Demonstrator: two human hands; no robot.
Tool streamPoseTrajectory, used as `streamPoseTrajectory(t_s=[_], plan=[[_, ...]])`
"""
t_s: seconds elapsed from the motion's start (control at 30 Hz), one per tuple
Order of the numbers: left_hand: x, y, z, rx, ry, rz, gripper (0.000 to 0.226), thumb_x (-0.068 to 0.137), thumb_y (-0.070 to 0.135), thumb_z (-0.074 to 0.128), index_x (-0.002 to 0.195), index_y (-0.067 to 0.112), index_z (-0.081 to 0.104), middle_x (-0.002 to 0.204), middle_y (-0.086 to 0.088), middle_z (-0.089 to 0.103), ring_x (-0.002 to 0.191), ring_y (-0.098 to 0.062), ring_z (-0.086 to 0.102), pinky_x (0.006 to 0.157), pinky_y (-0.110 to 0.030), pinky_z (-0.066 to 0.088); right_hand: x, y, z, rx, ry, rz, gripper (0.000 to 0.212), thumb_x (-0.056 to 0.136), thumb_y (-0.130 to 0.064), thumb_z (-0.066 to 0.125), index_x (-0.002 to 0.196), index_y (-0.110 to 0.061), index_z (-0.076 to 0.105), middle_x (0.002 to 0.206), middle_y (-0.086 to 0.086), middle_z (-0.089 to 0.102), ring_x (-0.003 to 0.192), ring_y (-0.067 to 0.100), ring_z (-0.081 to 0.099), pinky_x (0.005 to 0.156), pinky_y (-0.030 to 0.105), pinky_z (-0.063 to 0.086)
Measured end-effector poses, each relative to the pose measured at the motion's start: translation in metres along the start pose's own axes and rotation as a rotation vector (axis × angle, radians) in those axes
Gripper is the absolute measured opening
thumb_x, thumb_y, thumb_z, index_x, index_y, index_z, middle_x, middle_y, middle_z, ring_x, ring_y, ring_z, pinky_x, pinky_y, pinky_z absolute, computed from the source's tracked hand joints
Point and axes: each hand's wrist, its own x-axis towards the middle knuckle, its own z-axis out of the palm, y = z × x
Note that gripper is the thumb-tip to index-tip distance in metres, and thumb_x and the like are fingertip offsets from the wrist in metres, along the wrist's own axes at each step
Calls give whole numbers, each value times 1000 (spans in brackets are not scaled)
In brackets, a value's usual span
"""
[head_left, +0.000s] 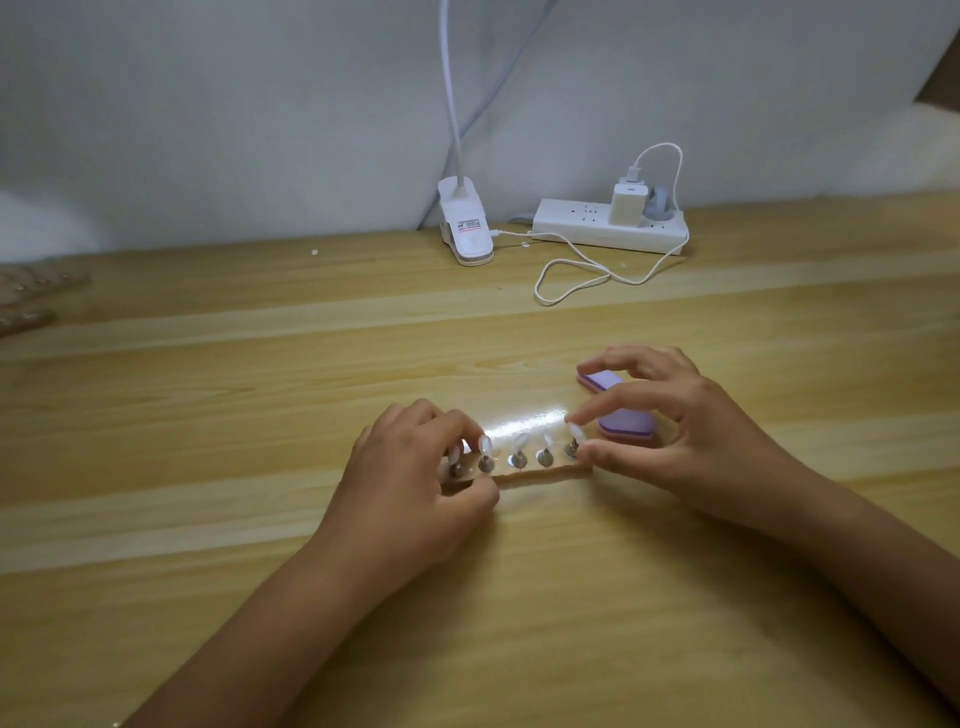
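A narrow cardboard strip (535, 474) lies on the wooden table, carrying several small metal stands, each topped with a pale false nail tip (520, 442). My left hand (415, 483) grips the strip's left end, fingers curled over the leftmost stands. My right hand (691, 441) pinches the rightmost nail tip (575, 432) between forefinger and thumb. A purple buffer block (621, 410) with pink edges lies under my right hand's fingers, partly hidden.
At the back of the wooden table (260, 415) stand a white clip lamp base (466, 226) and a white power strip (608, 226) with a charger and a looping white cable (571, 283). More nail tips lie blurred at the far left edge (31, 296).
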Motion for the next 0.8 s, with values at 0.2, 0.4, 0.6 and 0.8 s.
streamPoseTrajectory(t_s=[0.2,0.4,0.6,0.8], plan=[[1,0,-1,-31,-1,5,18,69,41,56,86,36,60,84,14,52,91,-3,46,80,-27,34,-1,9,5,-126,-52,-8,24,72,-43,84,94,-36,75,137,-26,47,144,3,26,113,10,21],[9,8,-8,-129,120,87,20,68,45,57,84,36,65,85,14,59,90,-8,52,80,-22,38,6,7,-8,-141,3,-60,18,73,-25,90,83,-23,76,131,-22,51,146,4,23,111,8,16],[69,49,10,-166,227,192,43,76,24,73,116,30,60,111,16,50,91,-4,50,81,-10,36,3,34,-84,-285,153,61,21,71,-28,89,77,-34,71,116,-13,55,126,10,36,103,3,19],[150,128,85,-153,-34,347,26,88,16,60,113,21,64,114,6,53,103,-15,48,86,-29,42,-25,123,-151,-343,425,568,22,70,-23,92,79,-25,72,110,3,53,120,23,43,89,17,24]])
